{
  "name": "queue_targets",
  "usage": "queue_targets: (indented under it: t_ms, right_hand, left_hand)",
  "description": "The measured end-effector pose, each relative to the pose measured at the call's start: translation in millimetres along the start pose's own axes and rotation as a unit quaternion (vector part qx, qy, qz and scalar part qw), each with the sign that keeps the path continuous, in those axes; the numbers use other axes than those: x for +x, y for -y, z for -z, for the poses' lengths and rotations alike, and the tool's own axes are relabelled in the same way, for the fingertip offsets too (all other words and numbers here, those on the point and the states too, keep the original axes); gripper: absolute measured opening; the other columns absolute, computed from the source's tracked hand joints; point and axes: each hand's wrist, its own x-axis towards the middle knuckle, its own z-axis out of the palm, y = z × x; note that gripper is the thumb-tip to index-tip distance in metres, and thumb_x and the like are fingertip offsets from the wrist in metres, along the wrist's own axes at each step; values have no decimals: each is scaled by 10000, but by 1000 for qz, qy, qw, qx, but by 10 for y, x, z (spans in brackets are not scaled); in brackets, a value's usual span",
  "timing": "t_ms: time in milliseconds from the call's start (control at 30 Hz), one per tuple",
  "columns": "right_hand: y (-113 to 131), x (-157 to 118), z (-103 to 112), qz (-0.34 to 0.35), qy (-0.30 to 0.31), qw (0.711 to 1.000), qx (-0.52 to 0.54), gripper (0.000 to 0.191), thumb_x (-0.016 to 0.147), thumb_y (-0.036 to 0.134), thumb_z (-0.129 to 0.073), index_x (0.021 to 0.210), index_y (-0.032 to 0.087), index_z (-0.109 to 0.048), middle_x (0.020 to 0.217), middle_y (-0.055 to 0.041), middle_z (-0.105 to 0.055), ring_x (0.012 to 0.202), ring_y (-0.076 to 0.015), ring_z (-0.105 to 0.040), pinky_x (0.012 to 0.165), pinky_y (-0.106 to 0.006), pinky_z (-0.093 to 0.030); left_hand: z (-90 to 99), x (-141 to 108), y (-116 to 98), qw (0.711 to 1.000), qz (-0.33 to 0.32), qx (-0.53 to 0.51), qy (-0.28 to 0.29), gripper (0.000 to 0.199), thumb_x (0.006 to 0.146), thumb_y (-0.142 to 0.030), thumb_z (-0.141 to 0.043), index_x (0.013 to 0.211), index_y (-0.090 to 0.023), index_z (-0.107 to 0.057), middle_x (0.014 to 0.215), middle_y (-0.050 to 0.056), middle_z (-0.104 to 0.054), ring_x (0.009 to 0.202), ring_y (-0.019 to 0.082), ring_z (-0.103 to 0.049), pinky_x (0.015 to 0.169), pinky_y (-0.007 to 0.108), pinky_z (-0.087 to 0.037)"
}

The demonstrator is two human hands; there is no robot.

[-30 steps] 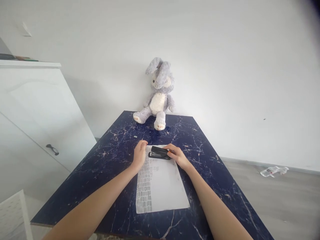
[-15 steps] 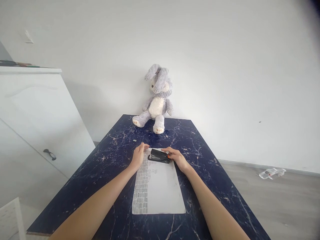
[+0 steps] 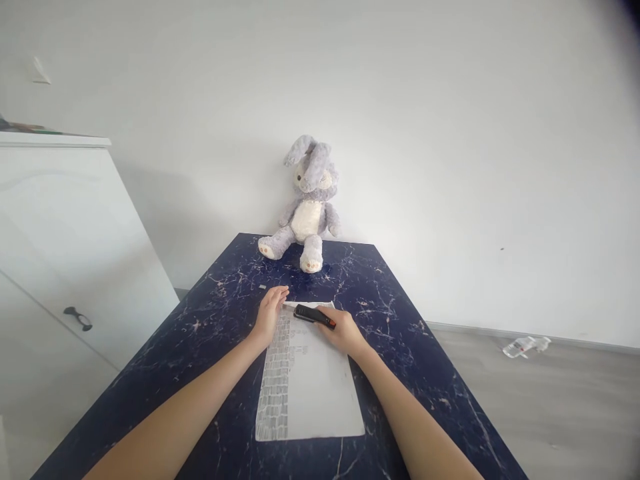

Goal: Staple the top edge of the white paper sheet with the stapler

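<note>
Your right grip (image 3: 345,331) clasps the oblong black stapler (image 3: 313,315) over the white printed paper (image 3: 320,387). Your left grip (image 3: 270,311), unclenched, lies at the paper's upper-left corner.

The stapler (image 3: 313,315) is black, the paper (image 3: 323,393) white with grey brick pattern, the table (image 3: 415,347) pale-veined navy.

On my feed, a pale wall (image 3: 450,133) rises behind the blue marbled table (image 3: 385,300); left of the table, a white cabinet (image 3: 65,213); right, grey floor (image 3: 575,400).
</note>
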Motion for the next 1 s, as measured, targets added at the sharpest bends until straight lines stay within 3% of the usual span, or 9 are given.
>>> queue_targets:
  t_ms: [133, 233, 433, 533, 600, 667, 767, 867, 1000]
  right_hand:
    - [9, 24, -8, 108, -87, 989, -46, 417, 984, 192, -586, 1381, 293, -667, 1300, -100, -732, 1253, -300, -671, 1063, -529, -566]
    - [38, 40, -29, 171, -77, 978, -93, 438, 1003, 131, -533, 1375, 305, -684, 1293, -87, -745, 1306, -293, -633, 1090, -560, -555]
    - [58, -12, -69, 168, -31, 975, -139, 414, 1061, 153, -477, 1367, 328, -695, 1346, -63, -729, 1319, -274, -606, 1104, -530, -512]
    - [45, -21, -61, 132, -49, 983, -117, 420, 1040, 149, -485, 1336, 330, -721, 1330, -72, -734, 1304, -293, -607, 1097, -550, -495]
    - [37, -15, -48, 94, -100, 985, -101, 428, 1008, 134, -496, 1304, 323, -741, 1296, -82, -746, 1280, -312, -608, 1090, -572, -474]
    - [29, -4, -32, 50, -163, 980, -101, 388, 969, 152, -545, 1255, 301, -759, 1235, -96, -762, 1209, -329, -632, 1079, -584, -451]
    - [24, 13, -17, -36, -215, 970, -104, 265, 884, 276, -706, 1137, 260, -783, 1059, -108, -787, 989, -328, -681, 1032, -560, -454]
    - [27, 28, -21, -97, -161, 981, -53, 282, 791, 362, -801, 1044, 239, -796, 923, -83, -791, 829, -294, -691, 923, -472, -506]
    - [25, 36, -39, -79, -57, 995, -4, 275, 747, 356, -837, 985, 222, -807, 855, -46, -787, 746, -243, -688, 824, -388, -517]
  left_hand:
    - [-30, 11, -31, 983, 136, -106, 69, 395, 911, -544, -737, 1052, -175, -736, 1190, 140, -757, 1098, 272, -728, 1026, 433, -544]
    - [-33, -12, -52, 976, 152, -118, 99, 324, 900, -421, -780, 1082, -153, -763, 1183, 138, -763, 1047, 246, -732, 986, 394, -558]
    - [-33, -30, -50, 968, 164, -129, 138, 330, 849, -260, -832, 1132, -109, -756, 1241, 177, -742, 1014, 244, -740, 957, 388, -555]
    - [-46, -15, -15, 973, 153, -111, 132, 280, 878, -243, -806, 1110, -104, -734, 1172, 170, -755, 983, 230, -744, 998, 394, -545]
    - [-48, -16, 2, 986, 116, -72, 97, 231, 923, -248, -760, 1110, -126, -700, 1110, 150, -762, 995, 223, -752, 1034, 407, -538]
    - [-47, -39, -12, 999, 25, -15, 37, 229, 978, -305, -706, 1147, -161, -646, 1104, 137, -756, 1031, 223, -756, 1050, 427, -540]
    - [-64, -114, -102, 990, -122, 58, -34, 308, 1022, -429, -639, 1227, -209, -570, 1173, 132, -736, 1076, 224, -752, 1040, 427, -555]
    - [-119, -212, -220, 980, -175, 82, -35, 361, 1021, -494, -621, 1254, -228, -545, 1186, 123, -741, 1070, 229, -759, 1009, 411, -573]
    - [-180, -322, -312, 975, -186, 123, -5, 332, 1013, -497, -630, 1182, -212, -619, 1086, 105, -784, 1014, 245, -776, 982, 415, -583]
